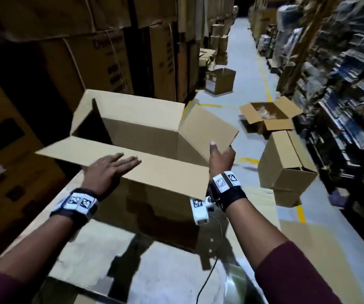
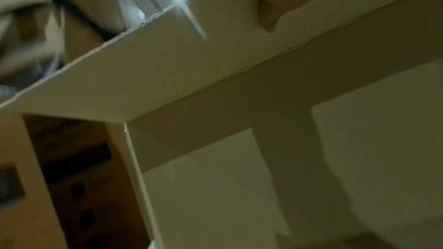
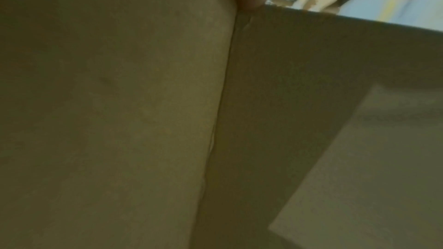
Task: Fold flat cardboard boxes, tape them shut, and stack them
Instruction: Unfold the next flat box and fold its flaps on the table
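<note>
The left hand (image 1: 108, 170) lies flat, fingers straight and together, palm down on the near flap (image 1: 132, 165) of the open cardboard box (image 1: 146, 128); the left wrist view shows the underside of that flap with the fingers resting over its edge, not curled under it. The right hand (image 1: 220, 159) stands edge-up at the box's right near corner, fingers extended and spread against the right end flap (image 1: 207, 126), thumb up; it presses rather than grips, though how much of the palm touches is hidden. The box stands erected on a sheet of flattened cardboard (image 1: 102, 255) on the grey warehouse floor (image 1: 249, 80), all four top flaps splayed outward, the far flap (image 1: 137, 102) upright. It looks like single-wall corrugated board: light, stiff across the panels, and willing to bend only along its scored creases. Empty, it will probably slide or tip if pushed from one side, so both hands should work against each other. The flaps are best pushed near the middle of their free edges, where leverage on the crease is greatest; pressing near a corner risks buckling. For carrying, opposite side walls or bottom corners suit best. Beyond, other boxes (image 1: 286, 170) sit along the aisle beside stocked shelving (image 1: 352, 84).
</note>
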